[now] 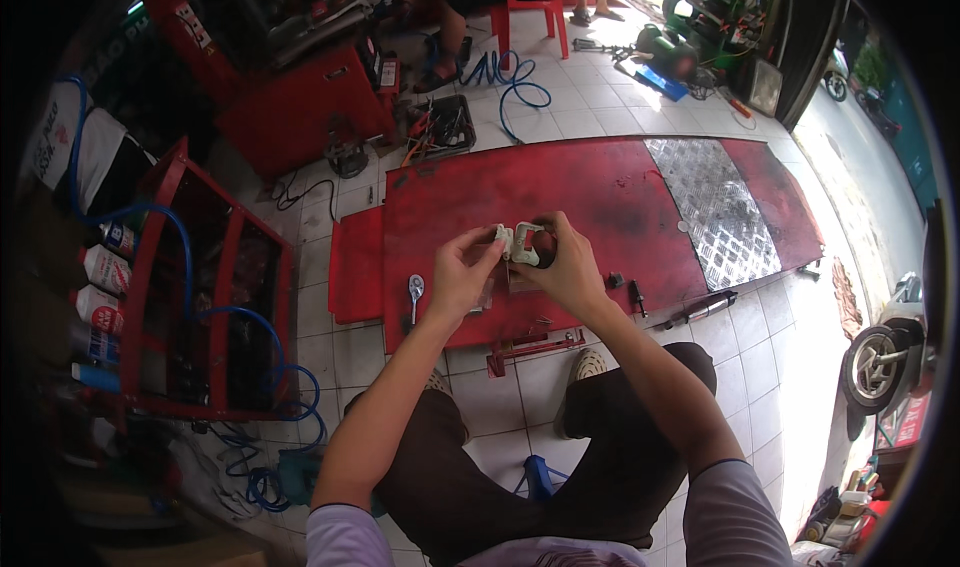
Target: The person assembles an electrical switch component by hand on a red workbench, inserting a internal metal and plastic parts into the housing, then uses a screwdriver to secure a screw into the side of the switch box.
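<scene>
Above the red platform [440, 197], my left hand [463, 277] pinches a small pale piece [503, 237]. Just right of it, my right hand [568, 269] grips a small pale part with a red and dark inside [532, 239]; the two pieces are close, and whether they touch is unclear. A chrome ratchet [416, 289] lies on the platform left of my left hand. Beside my right hand lie a small dark block [616, 280] and a dark cylindrical tool [637, 297]. A flat clear item under my hands is partly hidden.
A red frame cart [135, 387] with blue hose stands left. A red cabinet [300, 112], tool tray [452, 130] and red chair [540, 2] are behind, near another person's leg [448, 47]. A bright doorway and a wheel [875, 367] are right. My knees face the platform.
</scene>
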A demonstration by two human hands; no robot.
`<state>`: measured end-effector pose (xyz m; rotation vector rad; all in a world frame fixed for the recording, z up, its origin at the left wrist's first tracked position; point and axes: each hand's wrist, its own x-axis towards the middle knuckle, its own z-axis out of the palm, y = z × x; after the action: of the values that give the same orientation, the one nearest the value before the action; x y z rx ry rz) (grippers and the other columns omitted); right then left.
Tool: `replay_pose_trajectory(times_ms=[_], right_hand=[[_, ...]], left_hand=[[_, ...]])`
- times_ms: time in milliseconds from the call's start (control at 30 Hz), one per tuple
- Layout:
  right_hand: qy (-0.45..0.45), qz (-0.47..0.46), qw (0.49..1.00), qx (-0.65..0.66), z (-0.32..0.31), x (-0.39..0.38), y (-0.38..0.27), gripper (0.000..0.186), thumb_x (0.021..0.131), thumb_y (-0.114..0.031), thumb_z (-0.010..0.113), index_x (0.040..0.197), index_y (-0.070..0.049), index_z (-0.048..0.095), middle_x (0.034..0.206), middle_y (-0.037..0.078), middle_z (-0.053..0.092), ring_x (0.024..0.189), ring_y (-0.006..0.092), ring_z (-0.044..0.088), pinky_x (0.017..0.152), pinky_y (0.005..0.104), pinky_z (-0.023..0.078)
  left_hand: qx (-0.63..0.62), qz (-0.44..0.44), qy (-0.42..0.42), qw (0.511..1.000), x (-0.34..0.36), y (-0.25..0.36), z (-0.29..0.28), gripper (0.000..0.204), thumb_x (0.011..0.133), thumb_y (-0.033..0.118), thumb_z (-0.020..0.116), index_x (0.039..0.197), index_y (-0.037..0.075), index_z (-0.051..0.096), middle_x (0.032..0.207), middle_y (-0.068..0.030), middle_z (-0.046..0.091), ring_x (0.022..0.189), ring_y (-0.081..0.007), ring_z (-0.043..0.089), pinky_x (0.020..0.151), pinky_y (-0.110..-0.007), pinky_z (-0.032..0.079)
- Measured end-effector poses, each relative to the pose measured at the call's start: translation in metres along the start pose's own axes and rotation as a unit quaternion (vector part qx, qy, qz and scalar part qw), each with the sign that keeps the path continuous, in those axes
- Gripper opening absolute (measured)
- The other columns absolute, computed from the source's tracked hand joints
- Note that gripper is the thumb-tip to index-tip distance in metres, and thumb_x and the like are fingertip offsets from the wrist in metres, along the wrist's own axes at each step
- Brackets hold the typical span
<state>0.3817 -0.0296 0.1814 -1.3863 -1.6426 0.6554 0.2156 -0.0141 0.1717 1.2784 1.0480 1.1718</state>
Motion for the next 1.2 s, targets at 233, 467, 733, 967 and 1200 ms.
replay_pose_trajectory(times_ms=[233, 467, 733, 967, 1200], right_hand=[[0.030, -0.108, 0.994, 0.008, 0.005, 0.000, 0.016, 0.051, 0.063, -0.013, 0.074, 0.108, -0.004, 0.052, 0.099, 0.015, 0.058, 0.090, 0.0346, 0.057, 0.076, 0.0401, 0.047], [0.017, -0.104, 0.994, 0.022, 0.019, -0.014, 0.018, 0.056, 0.063, -0.012, 0.072, 0.114, -0.007, 0.052, 0.100, 0.013, 0.058, 0.091, 0.0331, 0.057, 0.077, 0.0392, 0.047], [0.050, -0.090, 0.995, 0.018, 0.022, -0.020, 0.010, 0.059, 0.056, -0.002, 0.072, 0.113, -0.006, 0.055, 0.096, 0.011, 0.059, 0.086, 0.0270, 0.060, 0.075, 0.0337, 0.048], [0.083, -0.108, 0.990, 0.021, 0.026, -0.023, 0.004, 0.060, 0.055, -0.001, 0.072, 0.113, -0.005, 0.055, 0.097, 0.011, 0.058, 0.082, 0.0249, 0.059, 0.074, 0.0317, 0.047], [0.036, -0.157, 0.983, 0.088, 0.030, -0.026, 0.013, 0.058, 0.058, -0.007, 0.076, 0.112, -0.004, 0.055, 0.104, 0.011, 0.055, 0.092, 0.0277, 0.058, 0.079, 0.0349, 0.047]], left_hand=[[0.107, 0.037, 0.010, 0.994, -0.003, -0.003, 0.016, 0.022, 0.081, 0.005, 0.063, 0.100, -0.007, 0.062, 0.087, -0.0062, 0.063, 0.075, -0.0110, 0.061, 0.066, -0.024, 0.052], [0.207, 0.098, 0.059, 0.972, -0.016, -0.009, 0.012, 0.023, 0.076, 0.005, 0.066, 0.096, -0.005, 0.064, 0.079, -0.0068, 0.062, 0.069, -0.0105, 0.061, 0.061, -0.022, 0.050], [0.256, 0.123, 0.120, 0.951, -0.021, 0.006, 0.025, 0.015, 0.070, 0.008, 0.069, 0.079, -0.003, 0.064, 0.071, -0.0083, 0.060, 0.060, -0.0164, 0.059, 0.055, -0.027, 0.044], [0.231, 0.163, 0.141, 0.949, -0.023, -0.002, 0.024, 0.018, 0.071, 0.010, 0.070, 0.080, -0.003, 0.061, 0.072, -0.0051, 0.059, 0.063, -0.0168, 0.059, 0.056, -0.028, 0.044], [-0.118, -0.119, -0.045, 0.985, -0.020, -0.020, 0.000, 0.032, 0.080, 0.023, 0.068, 0.102, 0.001, 0.061, 0.081, -0.0023, 0.063, 0.062, -0.0061, 0.057, 0.042, -0.019, 0.036]])
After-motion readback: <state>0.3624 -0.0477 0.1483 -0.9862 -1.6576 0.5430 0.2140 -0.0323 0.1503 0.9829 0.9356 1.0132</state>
